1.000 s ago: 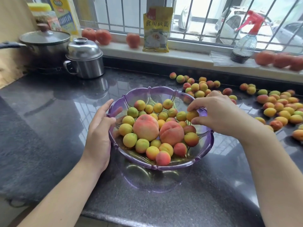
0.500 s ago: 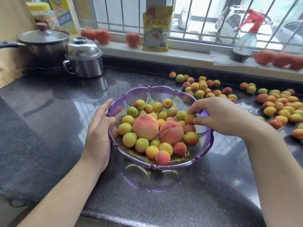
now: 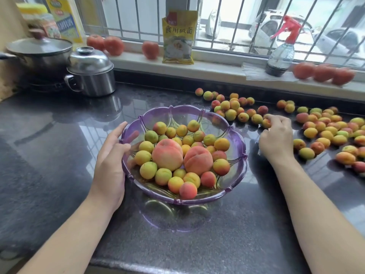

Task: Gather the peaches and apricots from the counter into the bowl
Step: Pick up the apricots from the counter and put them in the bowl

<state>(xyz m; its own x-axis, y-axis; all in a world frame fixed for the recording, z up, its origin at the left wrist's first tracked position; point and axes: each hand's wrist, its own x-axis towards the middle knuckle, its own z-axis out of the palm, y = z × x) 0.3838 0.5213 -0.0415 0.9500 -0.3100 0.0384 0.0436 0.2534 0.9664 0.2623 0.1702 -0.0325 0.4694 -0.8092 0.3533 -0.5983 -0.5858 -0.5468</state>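
A clear purple bowl [image 3: 240, 161] stands on the dark counter, holding two peaches [image 3: 167, 154] and several apricots. My left hand [image 3: 110, 155] grips the bowl's left rim, thumb over the edge. My right hand [image 3: 276, 137] is on the counter right of the bowl, its fingers curled round an apricot [image 3: 266, 123] at the edge of a loose cluster. Many more apricots [image 3: 325, 133] lie scattered over the counter to the right and behind the bowl.
A steel lidded pot [image 3: 91, 73] and a pan [image 3: 39, 53] stand at the back left. On the windowsill are red peaches [image 3: 324, 73], a yellow packet [image 3: 178, 36] and a spray bottle [image 3: 280, 50]. The counter's front edge runs along the bottom.
My right hand left the bowl, dropping its apricot there, and moved right to the counter, where it now closes on another apricot. The left hand stayed on the rim.
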